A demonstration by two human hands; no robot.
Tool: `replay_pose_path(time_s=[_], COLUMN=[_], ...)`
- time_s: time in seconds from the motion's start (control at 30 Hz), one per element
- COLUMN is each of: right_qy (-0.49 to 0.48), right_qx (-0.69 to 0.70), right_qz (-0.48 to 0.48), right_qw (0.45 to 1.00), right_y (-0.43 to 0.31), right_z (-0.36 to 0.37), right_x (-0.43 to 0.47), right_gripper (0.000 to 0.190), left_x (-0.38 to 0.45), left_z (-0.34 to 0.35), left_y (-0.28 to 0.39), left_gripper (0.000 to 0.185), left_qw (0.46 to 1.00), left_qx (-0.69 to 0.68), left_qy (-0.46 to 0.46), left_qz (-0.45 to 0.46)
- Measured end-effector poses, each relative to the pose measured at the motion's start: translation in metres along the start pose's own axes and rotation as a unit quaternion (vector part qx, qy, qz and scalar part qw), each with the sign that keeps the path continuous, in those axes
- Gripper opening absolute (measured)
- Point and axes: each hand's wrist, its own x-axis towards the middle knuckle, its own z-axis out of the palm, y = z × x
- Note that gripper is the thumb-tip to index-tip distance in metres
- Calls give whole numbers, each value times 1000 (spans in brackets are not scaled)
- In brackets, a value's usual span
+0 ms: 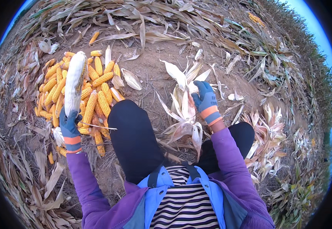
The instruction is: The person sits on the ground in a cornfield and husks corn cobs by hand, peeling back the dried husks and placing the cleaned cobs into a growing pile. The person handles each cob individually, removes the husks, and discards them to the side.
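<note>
My gloved left hand grips the lower end of a corn ear. Pale husk still wraps most of that ear, with yellow kernels showing along its right edge. It is held upright in the view, over a pile of bare yellow corn cobs. A thin stalk piece sticks out to the right from beside this hand. My gloved right hand, fingers curled, is on a bunch of peeled-off dry husks to the right of my knees. Its fingertips are partly hidden among the leaves.
Loose husks lie in a heap at my right. A band of dry corn stalks and leaves crosses the ground ahead. One lone cob rests beyond the pile, and more cobs lie far right. My bent knee borders the pile.
</note>
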Motion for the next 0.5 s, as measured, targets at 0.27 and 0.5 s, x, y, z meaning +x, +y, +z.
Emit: replay_pose_path(time_s=[0.27,0.5], right_qy=[-44,-264], right_qx=[63,-146], right_qz=[66,198], right_qw=[995,933], right_y=[53,78], right_z=[-49,-29], right_x=[7,-28], right_gripper=[41,57], left_x=[-10,-30], left_z=[166,249], left_y=[45,12], left_gripper=[38,25], left_qw=[968,943], left_qx=[-6,-3], left_qy=[-250,-301], left_qz=[-30,-146])
